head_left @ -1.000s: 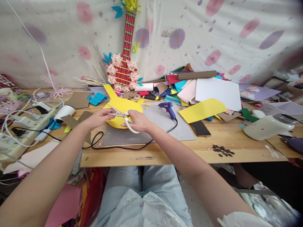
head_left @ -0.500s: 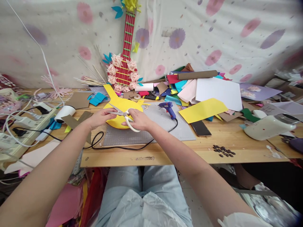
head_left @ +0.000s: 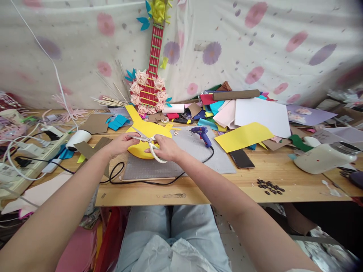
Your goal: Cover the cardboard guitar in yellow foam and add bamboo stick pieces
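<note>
In my right hand (head_left: 167, 148) is a pair of scissors (head_left: 153, 151) with white handles, its blades parted and pointing left. My left hand (head_left: 121, 145) is closed in a pinch beside the lower blade; whatever lies between its fingertips is too small to make out. Under both hands lies a yellow guitar-shaped piece (head_left: 147, 128) with its neck toward the back left. It rests partly on a grey cutting mat (head_left: 181, 166). A blue glue gun (head_left: 202, 135) stands on the mat to the right of my hands.
A red paper guitar (head_left: 151, 85) with pink flowers leans on the curtain behind. Yellow sheet (head_left: 244, 136), phone (head_left: 241, 158), black beads (head_left: 270, 186) and a white jar (head_left: 326, 156) are to the right. A black cord (head_left: 147, 183) crosses the front; a power strip (head_left: 31, 166) lies left.
The whole view has shifted slightly, with the table sitting lower in the picture. Both hands and the scissors keep nearly the same place over the yellow piece.
</note>
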`<action>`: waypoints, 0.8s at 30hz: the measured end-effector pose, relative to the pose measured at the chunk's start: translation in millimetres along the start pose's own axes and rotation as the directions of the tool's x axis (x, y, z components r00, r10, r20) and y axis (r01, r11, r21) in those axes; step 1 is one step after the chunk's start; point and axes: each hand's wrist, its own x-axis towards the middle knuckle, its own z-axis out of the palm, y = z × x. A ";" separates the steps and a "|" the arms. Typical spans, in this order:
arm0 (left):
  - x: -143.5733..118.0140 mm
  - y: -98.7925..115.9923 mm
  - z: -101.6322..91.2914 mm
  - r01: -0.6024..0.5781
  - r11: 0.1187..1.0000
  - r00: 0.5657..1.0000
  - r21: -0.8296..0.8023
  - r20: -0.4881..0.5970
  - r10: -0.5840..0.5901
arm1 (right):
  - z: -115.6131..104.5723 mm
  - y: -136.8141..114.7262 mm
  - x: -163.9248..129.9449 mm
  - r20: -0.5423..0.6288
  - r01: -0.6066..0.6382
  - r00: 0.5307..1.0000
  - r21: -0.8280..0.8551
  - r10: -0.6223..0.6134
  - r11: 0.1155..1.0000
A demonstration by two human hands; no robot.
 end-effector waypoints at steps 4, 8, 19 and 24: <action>-1.2 -4.7 -2.5 0.009 1.000 1.000 -0.016 -0.002 -0.009 | -1.9 -0.7 -0.2 0.022 -0.035 0.999 -0.031 0.036 0.999; -3.3 -5.8 -3.8 0.007 0.999 0.999 -0.048 0.048 -0.005 | 2.3 4.4 -1.8 0.041 -0.065 0.997 -0.020 0.066 0.998; -1.8 9.1 4.0 -0.091 0.996 0.987 0.004 0.135 0.089 | -1.3 14.0 -8.6 0.049 0.035 0.998 0.105 -0.041 0.994; -1.3 14.8 6.7 -0.080 0.996 0.991 0.035 0.115 0.075 | 1.8 11.7 -8.3 0.053 0.008 0.999 0.083 -0.012 0.996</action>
